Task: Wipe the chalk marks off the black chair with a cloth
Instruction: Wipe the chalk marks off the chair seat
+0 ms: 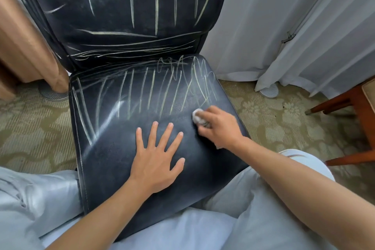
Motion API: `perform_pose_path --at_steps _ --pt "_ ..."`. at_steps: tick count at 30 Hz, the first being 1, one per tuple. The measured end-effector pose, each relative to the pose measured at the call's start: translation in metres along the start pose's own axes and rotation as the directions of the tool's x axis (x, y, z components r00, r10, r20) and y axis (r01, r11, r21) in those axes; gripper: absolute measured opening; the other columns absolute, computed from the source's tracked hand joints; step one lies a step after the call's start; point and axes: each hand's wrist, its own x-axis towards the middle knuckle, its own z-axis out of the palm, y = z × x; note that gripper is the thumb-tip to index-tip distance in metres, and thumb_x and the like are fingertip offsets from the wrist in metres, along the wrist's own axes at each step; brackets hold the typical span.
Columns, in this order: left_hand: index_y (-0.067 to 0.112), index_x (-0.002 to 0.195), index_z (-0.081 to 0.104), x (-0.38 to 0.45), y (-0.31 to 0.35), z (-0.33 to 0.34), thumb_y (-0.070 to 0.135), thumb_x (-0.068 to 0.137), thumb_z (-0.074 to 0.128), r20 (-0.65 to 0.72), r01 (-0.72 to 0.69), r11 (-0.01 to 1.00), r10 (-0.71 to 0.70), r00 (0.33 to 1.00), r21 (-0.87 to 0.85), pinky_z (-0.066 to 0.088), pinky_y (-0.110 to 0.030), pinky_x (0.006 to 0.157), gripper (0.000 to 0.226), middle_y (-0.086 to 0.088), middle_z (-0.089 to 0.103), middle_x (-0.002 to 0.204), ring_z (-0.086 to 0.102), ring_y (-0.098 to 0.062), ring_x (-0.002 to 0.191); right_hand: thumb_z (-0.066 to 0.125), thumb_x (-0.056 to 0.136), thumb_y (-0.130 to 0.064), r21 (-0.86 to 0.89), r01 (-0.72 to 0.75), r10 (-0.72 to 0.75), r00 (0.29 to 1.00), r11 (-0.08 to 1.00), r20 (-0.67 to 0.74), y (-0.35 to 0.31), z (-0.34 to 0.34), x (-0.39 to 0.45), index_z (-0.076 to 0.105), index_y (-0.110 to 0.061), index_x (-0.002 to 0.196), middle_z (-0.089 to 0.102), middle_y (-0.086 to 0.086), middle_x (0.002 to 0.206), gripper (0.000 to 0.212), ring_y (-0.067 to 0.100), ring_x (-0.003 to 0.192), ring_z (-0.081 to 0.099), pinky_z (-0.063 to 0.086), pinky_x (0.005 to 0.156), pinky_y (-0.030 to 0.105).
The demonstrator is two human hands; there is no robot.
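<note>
A black leather chair (113, 156) stands in front of me, its seat and backrest covered with pale chalk marks (142, 91). The near part of the seat looks dark and free of lines. My left hand (157, 158) lies flat on the seat with the fingers spread. My right hand (218, 126) grips a small wadded white cloth (197, 116) and presses it on the right side of the seat, just below the chalk scribbles there.
A tan curtain (24, 42) hangs at the left and white curtains (294, 26) at the right. A wooden chair (349, 103) stands at the far right. Patterned green carpet (36, 128) surrounds the chair. My knees in pale trousers flank the seat's front.
</note>
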Motion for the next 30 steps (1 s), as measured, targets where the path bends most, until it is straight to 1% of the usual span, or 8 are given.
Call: perform_pose_path --at_steps 2,5,7,10,13,19,26,30 --pt "0.031 0.163 0.03 0.0 0.0 0.0 0.067 0.099 0.032 -0.007 0.004 1.0 -0.004 1.0 0.007 0.01 -0.078 0.117 0.074 -0.006 0.021 0.172 0.013 -0.046 0.157 0.067 0.084 -0.046 -0.028 0.024 -0.024 1.0 0.999 0.014 0.002 -0.004 0.01 0.071 -0.039 0.115 0.061 -0.011 0.098 0.031 0.015 0.088 0.062 0.048 0.066 0.031" --pt "0.029 0.162 0.035 0.001 0.001 0.0 0.066 0.097 0.037 -0.016 0.005 1.0 -0.005 1.0 0.008 0.012 -0.078 0.116 0.074 -0.007 0.026 0.171 0.018 -0.047 0.156 0.062 0.09 -0.045 -0.01 -0.38 0.376 0.919 0.925 -0.119 0.031 -0.013 0.034 0.07 -0.038 0.119 0.056 -0.009 0.099 0.031 0.017 0.083 0.056 0.037 0.068 0.03" --pt "0.028 0.16 0.038 0.003 0.004 -0.002 0.064 0.095 0.04 -0.001 0.015 1.0 -0.015 1.0 0.012 0.011 -0.079 0.116 0.075 -0.009 0.029 0.17 0.019 -0.047 0.155 0.06 0.09 -0.044 0.034 -0.494 0.493 0.855 0.869 -0.16 0.037 -0.014 0.041 0.071 -0.036 0.112 0.055 -0.007 0.098 0.027 0.019 0.082 0.056 0.038 0.068 0.031" --pt "0.028 0.16 0.04 0.009 0.009 -0.006 0.061 0.091 0.043 0.006 0.028 1.0 -0.028 1.0 0.001 0.012 -0.079 0.115 0.077 -0.01 0.031 0.168 0.02 -0.047 0.155 0.066 0.085 -0.041 0.003 -0.172 0.172 0.981 0.985 -0.084 0.008 -0.003 0.035 0.072 -0.035 0.109 0.058 -0.009 0.097 0.025 0.018 0.084 0.061 0.043 0.064 0.03" --pt "0.027 0.159 0.041 0.011 0.008 -0.007 0.061 0.089 0.044 -0.001 0.019 1.0 -0.019 1.0 0.001 0.015 -0.076 0.117 0.078 -0.011 0.03 0.169 0.02 -0.042 0.157 0.07 0.083 -0.042 0.02 0.085 -0.086 0.996 0.996 0.036 -0.003 0.001 0.031 0.073 -0.036 0.113 0.061 -0.011 0.096 0.031 0.016 0.084 0.063 0.048 0.063 0.032" --pt "0.028 0.162 0.034 0.008 0.006 -0.001 0.062 0.092 0.044 -0.017 0.008 1.0 -0.008 1.0 -0.003 0.012 -0.075 0.119 0.078 -0.009 0.023 0.171 0.014 -0.039 0.159 0.064 0.089 -0.046 -0.013 -0.365 0.36 0.922 0.931 -0.143 0.042 -0.013 0.065 0.072 -0.034 0.112 0.058 -0.005 0.097 0.027 0.026 0.088 0.064 0.042 0.068 0.032" --pt "0.028 0.162 0.035 0.008 0.006 -0.002 0.061 0.091 0.045 -0.002 0.009 1.0 -0.009 1.0 0.0 0.015 -0.075 0.118 0.079 -0.009 0.023 0.171 0.015 -0.039 0.159 0.066 0.08 -0.044 -0.037 0.159 -0.158 0.987 0.987 0.03 -0.003 0.003 0.045 0.072 -0.037 0.109 0.06 -0.008 0.094 0.031 0.019 0.083 0.064 0.051 0.06 0.034" --pt "0.028 0.162 0.035 0.008 0.005 0.0 0.062 0.092 0.044 0.002 0.009 1.0 -0.009 1.0 -0.002 0.014 -0.075 0.118 0.078 -0.008 0.022 0.172 0.013 -0.038 0.159 0.067 0.086 -0.042 -0.068 -0.285 0.278 0.956 0.956 -0.094 0.044 -0.019 0.071 0.072 -0.038 0.113 0.058 -0.006 0.101 0.028 0.025 0.095 0.064 0.044 0.069 0.032"
